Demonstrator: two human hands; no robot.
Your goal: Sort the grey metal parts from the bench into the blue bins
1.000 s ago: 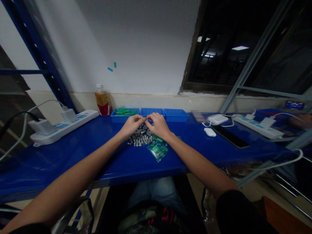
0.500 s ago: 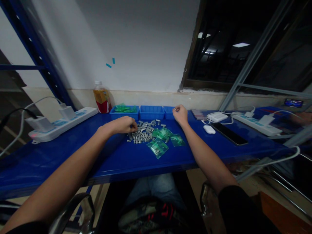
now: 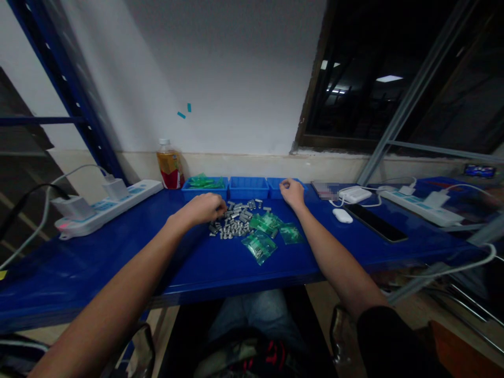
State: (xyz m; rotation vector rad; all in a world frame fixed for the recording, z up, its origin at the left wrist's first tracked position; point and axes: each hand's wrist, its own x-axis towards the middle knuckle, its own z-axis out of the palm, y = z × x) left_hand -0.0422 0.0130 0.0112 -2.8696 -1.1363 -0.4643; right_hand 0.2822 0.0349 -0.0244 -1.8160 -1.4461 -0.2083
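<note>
My left hand (image 3: 209, 207) is closed at the left edge of a heap of small silver metal parts (image 3: 235, 227); whatever its fingertips pinch is hidden. My right hand (image 3: 292, 192) hovers at the front of the right blue bin (image 3: 274, 190), thumb and fingers curled together, and I cannot make out what lies between them. Several green-tinted plastic bags (image 3: 259, 248) with small metal parts inside lie just right of the heap. The left blue bin (image 3: 188, 195) holds a pile of green plastic bags (image 3: 202, 181). Between the two stands the middle blue bin (image 3: 249, 195).
A drink bottle (image 3: 170, 167) stands behind the left bin. Power strips lie on the left (image 3: 114, 207) and right (image 3: 423, 209). A black phone (image 3: 376, 222), a white earbud case (image 3: 342, 216) and a white charger (image 3: 355, 195) with cables are on the right of the blue table (image 3: 189, 273).
The whole view has shifted slightly, so things sit a little lower and to the right. My left hand stays at the heap, and my right hand stays by the right bin.
</note>
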